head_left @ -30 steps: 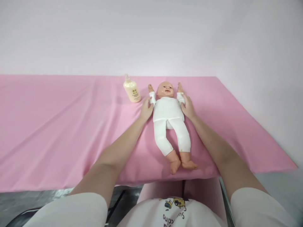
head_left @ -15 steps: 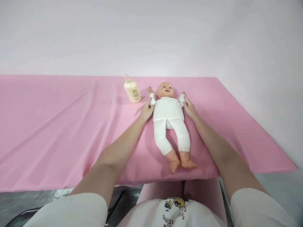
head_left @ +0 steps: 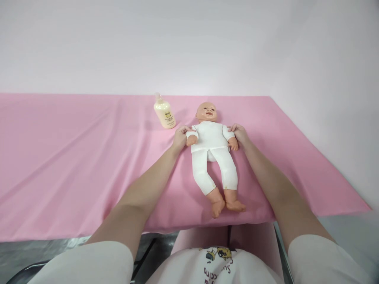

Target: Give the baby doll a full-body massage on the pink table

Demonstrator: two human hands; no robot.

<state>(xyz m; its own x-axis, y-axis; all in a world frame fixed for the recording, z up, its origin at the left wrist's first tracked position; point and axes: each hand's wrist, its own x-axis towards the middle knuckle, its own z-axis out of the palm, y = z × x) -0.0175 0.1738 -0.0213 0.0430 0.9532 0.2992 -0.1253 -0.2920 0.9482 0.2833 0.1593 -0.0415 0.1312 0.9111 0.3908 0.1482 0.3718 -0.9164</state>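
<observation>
A baby doll (head_left: pixel 211 136) in white long-sleeved top and trousers lies on its back, its bare feet towards the person. Its arms lie down alongside its torso. At the doll's left-hand edge as seen from the person, the left hand (head_left: pixel 180 138) grips one sleeve with bent fingers; at its opposite edge, the right hand (head_left: pixel 240 135) grips the other sleeve likewise. Left of the doll's head, near it but apart, is a pale-yellow pump bottle (head_left: pixel 166 115) with dark print. Pink cloth (head_left: pixel 74 157) spreads beneath the doll and to both sides. Beyond its head rises a white wall (head_left: pixel 189 47); nearer than its feet is the person's printed white T-shirt (head_left: pixel 183 270).
</observation>
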